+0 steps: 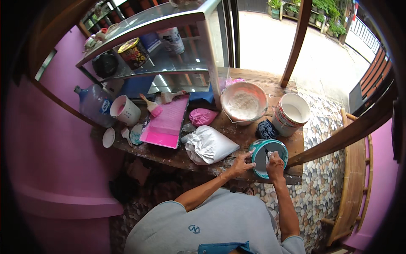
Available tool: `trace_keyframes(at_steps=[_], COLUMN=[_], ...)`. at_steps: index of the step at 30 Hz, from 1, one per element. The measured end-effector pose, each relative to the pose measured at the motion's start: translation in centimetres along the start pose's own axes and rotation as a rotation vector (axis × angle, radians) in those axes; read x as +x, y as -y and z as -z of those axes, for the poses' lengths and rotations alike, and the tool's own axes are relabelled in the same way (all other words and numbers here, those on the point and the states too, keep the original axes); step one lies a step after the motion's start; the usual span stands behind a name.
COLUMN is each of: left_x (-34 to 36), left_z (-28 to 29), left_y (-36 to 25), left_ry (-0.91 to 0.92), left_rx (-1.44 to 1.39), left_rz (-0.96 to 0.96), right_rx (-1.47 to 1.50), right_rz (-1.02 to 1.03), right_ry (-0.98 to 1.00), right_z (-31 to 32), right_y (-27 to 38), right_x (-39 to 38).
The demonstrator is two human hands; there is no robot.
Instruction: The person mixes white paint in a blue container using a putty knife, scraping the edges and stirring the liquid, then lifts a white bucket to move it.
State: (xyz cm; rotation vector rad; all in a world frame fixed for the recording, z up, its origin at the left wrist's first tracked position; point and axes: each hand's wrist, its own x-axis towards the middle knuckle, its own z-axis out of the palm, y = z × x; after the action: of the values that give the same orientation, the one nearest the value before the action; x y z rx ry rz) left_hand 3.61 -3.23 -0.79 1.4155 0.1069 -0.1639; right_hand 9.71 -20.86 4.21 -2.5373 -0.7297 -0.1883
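Observation:
A round teal paint can (pixel 268 155) stands near the front right edge of the wooden table (pixel 237 131). My left hand (pixel 241 164) grips the can's left rim. My right hand (pixel 275 165) is closed on a small pale tool, pressed against the can's lid near its right side. A white bag of powder (pixel 209 145) lies just left of my left hand, and a dark blue cloth (pixel 266 129) lies behind the can.
A bucket of white powder (pixel 244 103), a white bucket (pixel 291 113), a pink paint tray (pixel 165 122), a brush (pixel 150 106), a white cup (pixel 124 110) and a water jug (pixel 95 103) share the table. A glass cabinet (pixel 169 46) stands behind. Pebble floor lies to the right.

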Motion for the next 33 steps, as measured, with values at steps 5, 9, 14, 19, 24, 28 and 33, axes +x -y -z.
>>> trace_keyframes(at_steps=[5,9,14,19,24,28,33], left_x=[0.1,0.1,0.3,0.9,-0.1,-0.1,0.1], left_z=[0.3,0.1,-0.3,0.3,-0.6,-0.9,-0.8], left_y=[-0.1,0.0,-0.2,0.9,-1.2,-1.8,-1.2], left_ry=[0.007,0.007,0.048,-0.017,0.031,0.003,0.060], left_rx=[0.157,0.128,0.080,0.078,-0.070,-0.036,-0.051], left_rz=[-0.120,-0.117,-0.136,-0.101,-0.020,0.005,-0.015], right_rx=[0.042,0.053,-0.005,0.021,0.083,-0.011,0.080], right_rz=[0.128,0.127,0.136,0.185,0.041,-0.012,-0.173], right_ry=[0.103,-0.027,-0.028,0.174,0.035,0.006,0.035], right_z=[0.0,0.1,-0.2,0.1,0.7,0.4,1.3], right_y=[0.9,-0.6,-0.4,0.2,-1.3,-2.9,-2.0], right_x=[-1.2,-0.6,-0.7,-2.8,-1.2,-2.1,-4.2])
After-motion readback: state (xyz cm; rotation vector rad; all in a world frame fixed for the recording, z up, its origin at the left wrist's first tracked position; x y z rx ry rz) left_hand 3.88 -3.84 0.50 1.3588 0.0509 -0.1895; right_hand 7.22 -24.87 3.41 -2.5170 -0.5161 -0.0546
